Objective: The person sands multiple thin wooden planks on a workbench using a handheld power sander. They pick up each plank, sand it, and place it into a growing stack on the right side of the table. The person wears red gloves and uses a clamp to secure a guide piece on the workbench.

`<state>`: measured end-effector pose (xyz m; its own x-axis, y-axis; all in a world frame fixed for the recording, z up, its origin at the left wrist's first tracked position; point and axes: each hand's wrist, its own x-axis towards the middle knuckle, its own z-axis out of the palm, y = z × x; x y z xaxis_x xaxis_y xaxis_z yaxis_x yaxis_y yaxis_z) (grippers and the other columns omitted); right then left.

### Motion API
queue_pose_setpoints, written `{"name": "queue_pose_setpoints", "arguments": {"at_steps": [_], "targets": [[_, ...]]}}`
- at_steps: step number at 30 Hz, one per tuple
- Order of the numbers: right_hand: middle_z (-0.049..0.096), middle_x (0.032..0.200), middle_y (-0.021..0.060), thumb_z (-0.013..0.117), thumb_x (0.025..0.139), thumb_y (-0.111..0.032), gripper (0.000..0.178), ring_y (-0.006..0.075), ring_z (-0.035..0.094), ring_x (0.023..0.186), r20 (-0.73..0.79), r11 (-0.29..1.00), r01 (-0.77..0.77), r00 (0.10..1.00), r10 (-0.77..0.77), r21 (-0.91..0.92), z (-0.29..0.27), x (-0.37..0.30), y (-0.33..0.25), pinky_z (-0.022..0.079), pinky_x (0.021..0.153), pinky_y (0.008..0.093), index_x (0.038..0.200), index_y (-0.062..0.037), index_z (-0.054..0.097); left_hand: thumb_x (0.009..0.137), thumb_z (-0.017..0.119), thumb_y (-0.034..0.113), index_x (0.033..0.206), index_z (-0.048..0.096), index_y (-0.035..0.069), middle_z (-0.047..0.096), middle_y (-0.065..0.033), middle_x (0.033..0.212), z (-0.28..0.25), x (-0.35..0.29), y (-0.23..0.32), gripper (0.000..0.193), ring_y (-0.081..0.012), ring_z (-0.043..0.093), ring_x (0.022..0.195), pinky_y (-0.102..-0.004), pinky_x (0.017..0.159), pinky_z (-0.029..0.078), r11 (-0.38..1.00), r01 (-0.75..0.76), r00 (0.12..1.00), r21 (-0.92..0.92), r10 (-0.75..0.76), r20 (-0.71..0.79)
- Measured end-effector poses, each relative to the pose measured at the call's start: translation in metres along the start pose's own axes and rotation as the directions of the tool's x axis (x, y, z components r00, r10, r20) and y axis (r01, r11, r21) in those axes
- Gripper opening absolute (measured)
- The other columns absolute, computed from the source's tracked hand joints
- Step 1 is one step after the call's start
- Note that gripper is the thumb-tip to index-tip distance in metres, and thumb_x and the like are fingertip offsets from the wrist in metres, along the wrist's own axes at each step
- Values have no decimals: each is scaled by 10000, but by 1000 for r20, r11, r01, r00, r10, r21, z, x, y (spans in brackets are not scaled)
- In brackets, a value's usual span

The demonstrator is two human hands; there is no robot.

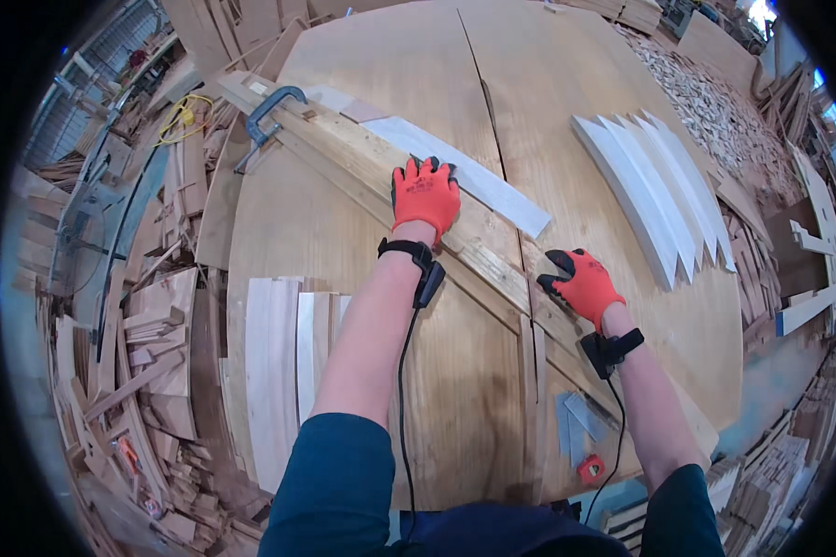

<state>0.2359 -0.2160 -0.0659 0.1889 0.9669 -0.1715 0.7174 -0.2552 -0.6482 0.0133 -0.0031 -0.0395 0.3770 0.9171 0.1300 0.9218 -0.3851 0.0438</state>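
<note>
A long wooden plank (pixel 358 153) lies diagonally across the worktable, on top of other long boards. A blue C-clamp (pixel 271 119) sits over its far left end. My left hand (pixel 425 197), in a red glove with black fingertips, lies on the plank with its fingers spread. Its fingertips reach toward a pale thin board (pixel 497 193) along the plank's far side. My right hand (pixel 587 288), gloved alike, rests on the boards just beyond the plank's near right end. Its thumb and fingers are apart, and I see nothing held in them.
Pale strips with pointed ends (pixel 636 200) lie side by side at the right. More pale boards (pixel 271 371) lie at the near left. Small grey pieces (pixel 574 418) and a red tape measure (pixel 590 468) are near the front edge. Scrap wood (pixel 149 343) is piled beyond the left side.
</note>
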Motion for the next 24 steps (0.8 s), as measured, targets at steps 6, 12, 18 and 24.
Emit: {"name": "queue_pose_setpoints", "arguments": {"at_steps": [6,12,18,24], "targets": [[645,1246,152,773,835,-367,503,328,624,1149,-75,997,-38,996,43,74,25,1,3,495,991,406,1252,-103,675,1012,417,384,1437,547,152,447,-136,1556,8,-4,-6,502,-362,316,1481,-533,1223,160,1000,-22,1000,10,22,-15],[654,1251,148,788,832,-376,513,311,634,1151,-105,989,-49,992,63,136,34,-1,11,499,991,397,1237,-82,674,1013,410,385,1459,528,161,425,-129,1573,14,-4,-8,513,-357,295,1495,-534,1235,133,1000,-29,999,-10,29,-26],[658,1245,156,810,821,-345,522,305,641,1147,-173,986,-11,984,40,165,45,1,19,503,976,384,1239,-65,672,1020,400,381,1471,513,158,414,-130,1581,20,0,-10,515,-356,292,1498,-529,1234,139,998,-59,997,2,59,-54],[687,1211,129,818,825,-311,531,232,652,1107,-143,964,38,990,0,265,40,-1,20,496,956,342,1259,-46,667,1007,417,382,1436,542,187,425,-132,1572,29,6,-17,487,-367,325,1478,-566,1217,155,998,-69,989,0,69,-133]]}}
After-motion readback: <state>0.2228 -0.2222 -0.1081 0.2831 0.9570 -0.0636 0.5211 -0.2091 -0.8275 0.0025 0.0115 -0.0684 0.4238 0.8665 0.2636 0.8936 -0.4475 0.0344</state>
